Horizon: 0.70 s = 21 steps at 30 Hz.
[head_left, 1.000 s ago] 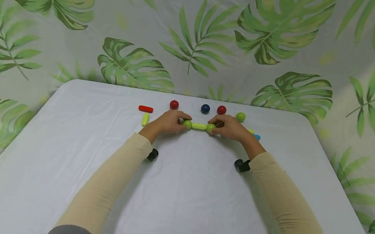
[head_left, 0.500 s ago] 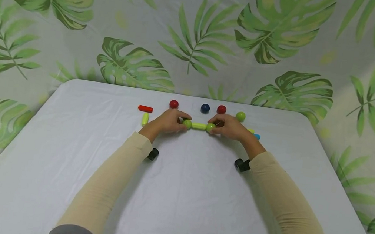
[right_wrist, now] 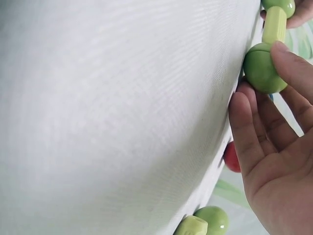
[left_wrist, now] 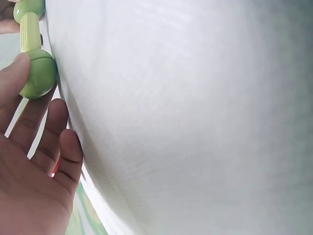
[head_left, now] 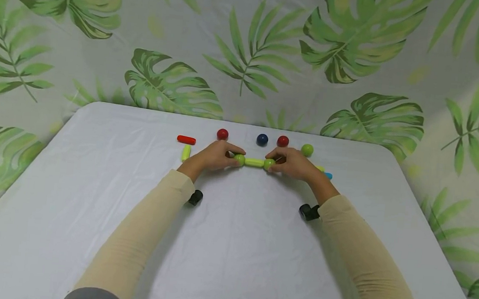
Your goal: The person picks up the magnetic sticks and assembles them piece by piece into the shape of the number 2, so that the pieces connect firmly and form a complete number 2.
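1. White, smooth cloth covers the table point(head_left: 239, 254), running from the near edge of view to the far leaf-print backdrop point(head_left: 270, 43).
2. Nearest, two beige sleeves point(head_left: 137, 240) reach in from left and right, with a small black device point(head_left: 308, 212) by each wrist.
3. Farther on, a grooved yellow-green rod point(head_left: 254, 162) lies crosswise, joined at each end to a glossy green ball: left ball point(head_left: 240, 159), right ball point(head_left: 269, 164).
4. Both hands are apart; the left hand point(head_left: 217, 156) pinches the left ball, the right hand point(head_left: 297, 164) the right ball, thumbs on the near side.
5. Left of them lie a short yellow-green stick point(head_left: 186, 153) and, farther, a red stick point(head_left: 186, 140); to the right, a partly hidden blue stick point(head_left: 328, 176).
6. Farthest, left to right, sit a glossy red ball point(head_left: 222, 134), a dark blue ball point(head_left: 262, 139), a second red ball point(head_left: 283, 141) and a loose green ball point(head_left: 307, 150).
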{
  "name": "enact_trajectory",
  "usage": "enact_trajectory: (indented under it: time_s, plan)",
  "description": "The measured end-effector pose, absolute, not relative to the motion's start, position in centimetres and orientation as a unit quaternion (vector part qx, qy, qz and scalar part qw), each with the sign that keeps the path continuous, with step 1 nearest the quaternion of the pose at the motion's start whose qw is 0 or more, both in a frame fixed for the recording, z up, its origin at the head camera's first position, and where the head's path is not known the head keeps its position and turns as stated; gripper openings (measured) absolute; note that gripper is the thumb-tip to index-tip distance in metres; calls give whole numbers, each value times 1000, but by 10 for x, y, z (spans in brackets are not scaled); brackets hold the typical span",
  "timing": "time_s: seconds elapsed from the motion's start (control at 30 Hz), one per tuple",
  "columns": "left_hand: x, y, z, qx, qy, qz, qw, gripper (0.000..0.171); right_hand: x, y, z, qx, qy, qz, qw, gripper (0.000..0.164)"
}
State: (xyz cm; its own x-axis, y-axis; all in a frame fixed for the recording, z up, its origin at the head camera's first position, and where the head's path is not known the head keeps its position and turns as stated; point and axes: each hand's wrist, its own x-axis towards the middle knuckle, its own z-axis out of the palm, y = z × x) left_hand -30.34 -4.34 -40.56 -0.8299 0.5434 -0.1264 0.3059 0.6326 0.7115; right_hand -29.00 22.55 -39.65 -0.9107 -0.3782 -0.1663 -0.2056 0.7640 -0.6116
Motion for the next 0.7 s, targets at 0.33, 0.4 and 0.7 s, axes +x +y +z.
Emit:
enact_trajectory:
  time_s: [0.33,0.4,0.7]
  plan:
    - [-305,-44,-408,238,887,357,170,41,-288,228,-395,-169,924,-307,154,40]
    - [-304,-44,-409,236,887,357,170,40,-286,232,-390,-185,922,-301,162,42]
    - [-304,-45,-408,232,886,361,178,41,-267,281,-347,-210,936,-249,134,40]
